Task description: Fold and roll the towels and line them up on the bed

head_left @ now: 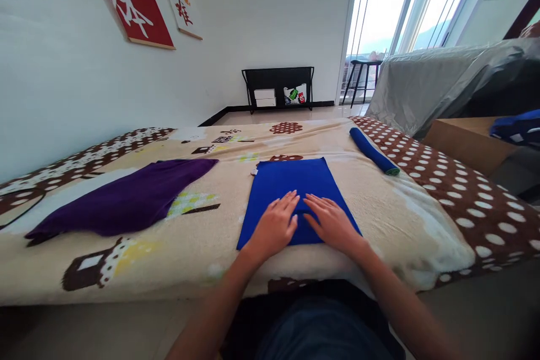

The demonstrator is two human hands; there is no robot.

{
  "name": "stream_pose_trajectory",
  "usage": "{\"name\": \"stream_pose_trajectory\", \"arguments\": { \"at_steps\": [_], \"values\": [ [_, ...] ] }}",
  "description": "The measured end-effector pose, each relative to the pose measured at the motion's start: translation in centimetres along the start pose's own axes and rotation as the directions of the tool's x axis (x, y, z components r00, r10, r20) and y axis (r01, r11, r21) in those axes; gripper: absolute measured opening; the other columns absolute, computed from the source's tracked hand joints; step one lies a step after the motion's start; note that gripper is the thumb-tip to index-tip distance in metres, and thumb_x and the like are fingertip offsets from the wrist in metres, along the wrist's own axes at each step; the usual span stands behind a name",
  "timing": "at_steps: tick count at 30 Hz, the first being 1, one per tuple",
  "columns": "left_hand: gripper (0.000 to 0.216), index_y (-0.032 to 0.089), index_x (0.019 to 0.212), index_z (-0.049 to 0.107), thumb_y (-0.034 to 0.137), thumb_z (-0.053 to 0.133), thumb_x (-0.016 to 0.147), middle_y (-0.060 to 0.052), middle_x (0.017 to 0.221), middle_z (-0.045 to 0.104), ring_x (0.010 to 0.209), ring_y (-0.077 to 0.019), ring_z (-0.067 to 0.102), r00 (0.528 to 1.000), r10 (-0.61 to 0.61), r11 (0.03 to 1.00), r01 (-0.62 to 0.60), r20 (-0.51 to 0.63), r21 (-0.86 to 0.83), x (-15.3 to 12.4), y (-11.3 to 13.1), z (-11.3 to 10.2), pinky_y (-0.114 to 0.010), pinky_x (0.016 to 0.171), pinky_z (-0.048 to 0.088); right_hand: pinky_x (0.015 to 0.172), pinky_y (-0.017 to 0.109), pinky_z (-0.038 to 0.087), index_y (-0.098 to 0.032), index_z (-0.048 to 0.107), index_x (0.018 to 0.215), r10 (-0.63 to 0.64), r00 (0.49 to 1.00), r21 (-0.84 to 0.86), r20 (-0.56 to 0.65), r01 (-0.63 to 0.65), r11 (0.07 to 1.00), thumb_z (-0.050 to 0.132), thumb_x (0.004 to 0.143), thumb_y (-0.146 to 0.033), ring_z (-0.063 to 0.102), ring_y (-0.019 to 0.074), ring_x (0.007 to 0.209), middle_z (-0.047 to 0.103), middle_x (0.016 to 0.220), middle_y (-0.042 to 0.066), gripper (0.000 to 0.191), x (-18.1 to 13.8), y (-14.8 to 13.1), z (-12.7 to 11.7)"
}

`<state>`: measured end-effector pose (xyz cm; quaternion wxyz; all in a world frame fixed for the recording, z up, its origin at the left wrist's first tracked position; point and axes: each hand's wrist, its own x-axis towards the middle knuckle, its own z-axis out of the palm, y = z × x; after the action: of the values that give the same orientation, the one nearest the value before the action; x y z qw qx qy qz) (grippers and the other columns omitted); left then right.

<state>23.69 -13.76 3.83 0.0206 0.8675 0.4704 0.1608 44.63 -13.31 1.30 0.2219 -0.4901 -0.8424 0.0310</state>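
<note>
A blue cloth (291, 180), folded to a rectangle with a small white tag at its left edge, lies flat before me on a patterned blanket (413, 225). My left hand (276, 222) rests on the cloth's middle, palm down with fingers stretched out. Beside it my right hand (331, 219) lies on the same cloth, also flat, its fingers pointing inward. A small ridge shows in the fabric between the hands. To the left spreads a purple cloth (130, 197), unevenly laid out. A rolled blue cloth (373, 151) with a greenish end lies at the right.
Beyond the bed a black rack (278, 76) with white boxes stands against the wall. At right are a plastic-covered piece of furniture (434, 76), a cardboard box (459, 140) with blue fabric on it, and a dark stool (365, 63) by the window.
</note>
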Motion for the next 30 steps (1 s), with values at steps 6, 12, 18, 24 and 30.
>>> {"name": "stream_pose_trajectory", "arguments": {
  "at_steps": [6,12,18,24,30],
  "values": [
    [0.057,0.029,0.158,0.026,0.047,0.029,0.104,-0.004,0.164,0.027,0.153,-0.0194,0.024,0.987,0.049,0.998,-0.055,0.153,0.037,-1.6,-1.0,2.6,-0.049,0.125,0.02,0.124,0.046,0.026,-0.026,0.037,0.156,-0.13,0.981,-0.005,0.144,0.132,0.991,0.033,0.105,-0.041,0.028,0.0197,0.151,0.032,0.16,0.003,0.053,-1.5,0.4,1.6],
    [0.062,0.037,0.159,0.021,0.052,0.038,0.101,-0.001,0.164,0.026,0.152,-0.0215,0.027,0.996,-0.066,0.989,0.057,0.061,0.134,-9.2,-4.4,0.7,-0.049,0.124,0.023,0.126,0.048,0.025,-0.033,0.025,0.159,-0.015,0.997,-0.032,0.078,0.017,0.999,0.04,0.1,-0.057,0.024,0.0208,0.152,0.026,0.162,0.0,0.065,-7.4,4.6,-0.7],
    [0.055,0.036,0.156,0.031,0.035,0.04,0.101,0.001,0.158,0.039,0.147,-0.0179,0.038,0.997,-0.071,0.993,0.069,0.015,0.099,-13.0,-7.2,-0.2,-0.046,0.123,0.026,0.124,0.05,0.03,-0.037,0.043,0.151,0.0,0.997,0.046,0.076,-0.004,0.999,0.045,0.1,-0.047,0.038,0.0211,0.145,0.04,0.154,-0.003,0.052,-10.4,7.7,-2.1],
    [0.042,0.031,0.137,0.057,0.023,0.049,0.097,-0.001,0.141,0.061,0.134,-0.0178,0.054,0.975,0.033,0.998,-0.021,-0.219,0.056,-13.3,-9.2,0.6,-0.04,0.111,0.041,0.114,0.049,0.042,-0.037,0.066,0.13,-0.066,0.993,0.009,-0.097,0.067,0.998,0.053,0.096,-0.035,0.058,0.0224,0.129,0.061,0.136,0.001,0.037,-10.6,9.0,-1.8],
    [0.042,0.023,0.133,0.058,0.006,0.045,0.096,-0.006,0.133,0.067,0.127,-0.0199,0.059,0.92,0.225,0.967,-0.171,-0.322,0.186,-13.1,-9.3,0.2,-0.038,0.102,0.041,0.103,0.043,0.047,-0.028,0.065,0.128,-0.284,0.91,-0.166,-0.303,0.243,0.956,0.056,0.095,-0.014,0.062,0.02,0.123,0.068,0.129,0.001,0.036,-10.8,9.8,-1.1]
  ]
}}
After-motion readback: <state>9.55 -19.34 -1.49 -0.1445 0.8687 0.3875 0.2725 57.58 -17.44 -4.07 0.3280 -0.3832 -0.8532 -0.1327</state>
